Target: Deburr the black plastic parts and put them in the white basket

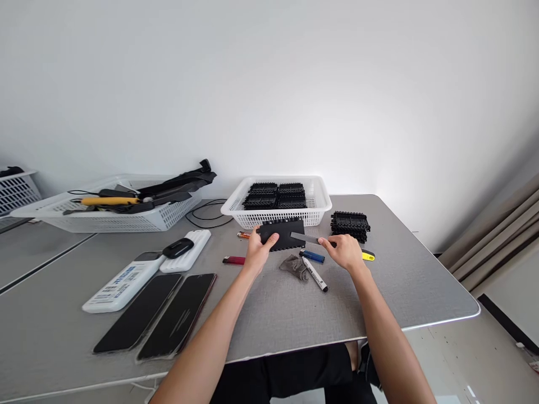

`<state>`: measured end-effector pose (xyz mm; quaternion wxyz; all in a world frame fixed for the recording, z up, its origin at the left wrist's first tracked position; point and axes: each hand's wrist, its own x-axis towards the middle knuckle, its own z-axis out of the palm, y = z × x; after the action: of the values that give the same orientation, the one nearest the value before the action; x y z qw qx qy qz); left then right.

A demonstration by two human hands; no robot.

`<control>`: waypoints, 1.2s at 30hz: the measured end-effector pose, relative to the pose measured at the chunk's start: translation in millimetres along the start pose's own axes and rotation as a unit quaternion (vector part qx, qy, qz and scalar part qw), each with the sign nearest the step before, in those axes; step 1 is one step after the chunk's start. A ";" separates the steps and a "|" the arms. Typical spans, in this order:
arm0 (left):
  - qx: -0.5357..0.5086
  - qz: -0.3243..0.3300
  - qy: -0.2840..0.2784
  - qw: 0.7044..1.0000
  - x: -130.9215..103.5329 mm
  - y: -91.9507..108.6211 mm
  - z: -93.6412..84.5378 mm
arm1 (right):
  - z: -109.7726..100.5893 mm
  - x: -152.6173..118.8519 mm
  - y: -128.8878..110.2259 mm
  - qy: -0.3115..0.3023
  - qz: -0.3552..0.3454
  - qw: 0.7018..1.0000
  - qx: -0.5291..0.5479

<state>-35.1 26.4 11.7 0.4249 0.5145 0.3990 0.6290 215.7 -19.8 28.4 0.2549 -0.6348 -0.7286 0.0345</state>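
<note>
The black panel (275,238) was in the air just in front of the white basket (275,216), its face toward the person and its toothed long edges at top and bottom. The left hand (257,249) pinched its left end, thumb on the face. The right hand (346,251) was closed around a tool with a flat metal blade (304,238), whose tip lay over the panel's right part; whether it touched the face could not be told. A yellow end (368,256) showed beyond that hand.

On the grey table (269,314), nearer the person than the white basket, were an orange lighter (243,234), a red lighter (233,260), a blue lighter (312,256), a crumpled grey cloth (295,267) and a white marker (315,276) with a black end.

Inside the white basket sat black toothed parts (275,196) in four groups. Right of it stood a black stack (350,225) of similar parts. Left of it lay a black cable (206,213), then a wide basket (122,224) with black strips (181,185) and a yellow-handled tool (110,201). To its front left were two white slabs (122,283), a small black case (178,248) resting on one, and two dark flat devices (179,314).
</note>
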 end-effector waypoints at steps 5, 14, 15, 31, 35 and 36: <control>0.010 -0.007 -0.005 1.000 -0.4 0.2 0.3 | 0.6 0.1 -0.3 -0.001 -0.004 1.000 -0.007; 0.001 0.004 0.000 1.000 1.1 1.5 -0.6 | 0.0 -0.3 2.9 0.052 -0.005 0.997 0.057; 0.003 0.004 -0.005 1.000 -0.3 1.4 0.9 | -0.4 -0.4 1.2 0.065 -0.007 0.995 0.077; 0.002 0.006 -0.057 0.998 -35.4 10.4 37.2 | 3.0 -3.7 -25.8 0.095 0.082 0.950 0.284; -0.008 0.038 -0.022 0.999 -42.5 10.1 46.6 | 2.0 -4.9 -31.2 0.069 0.054 0.940 0.329; -0.010 0.039 -0.031 0.999 -44.2 9.3 48.5 | 2.3 -5.0 -32.7 0.047 0.038 0.935 0.349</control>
<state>16.4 -15.2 14.1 0.4173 0.5448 0.3585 0.6329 185.4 -30.1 37.0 0.4932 -0.5339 -0.6329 0.2666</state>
